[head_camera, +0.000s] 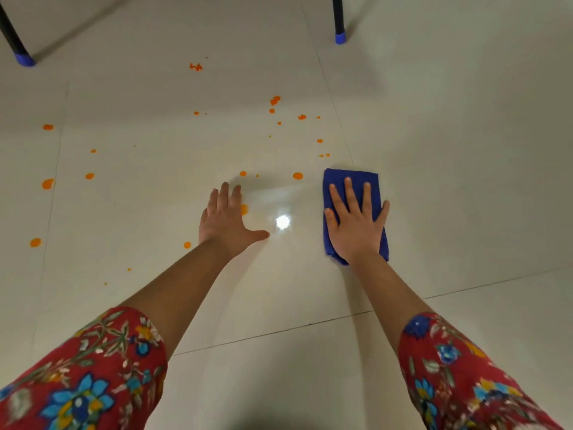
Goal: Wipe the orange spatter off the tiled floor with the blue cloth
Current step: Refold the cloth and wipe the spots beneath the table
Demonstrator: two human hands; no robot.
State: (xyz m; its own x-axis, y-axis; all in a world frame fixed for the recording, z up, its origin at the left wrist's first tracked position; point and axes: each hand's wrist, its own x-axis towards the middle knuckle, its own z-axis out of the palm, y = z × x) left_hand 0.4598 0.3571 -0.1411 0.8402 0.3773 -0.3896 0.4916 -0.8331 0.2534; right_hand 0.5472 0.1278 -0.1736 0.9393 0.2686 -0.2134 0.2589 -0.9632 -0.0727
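A folded blue cloth (338, 181) lies flat on the pale tiled floor (465, 181). My right hand (356, 225) presses down on it with fingers spread and straight. My left hand (224, 220) lies flat on the floor to the left, fingers straight, thumb out. Orange spatter (297, 175) dots the tiles ahead and to the left of both hands, in drops of differing size. One drop (245, 209) sits right beside my left fingers, another (187, 245) by my left wrist.
Two black furniture legs with blue feet stand at the far side, one at the top left (23, 58) and one at the top right (340, 37). A bright light reflection (282, 221) shines on the tile between my hands.
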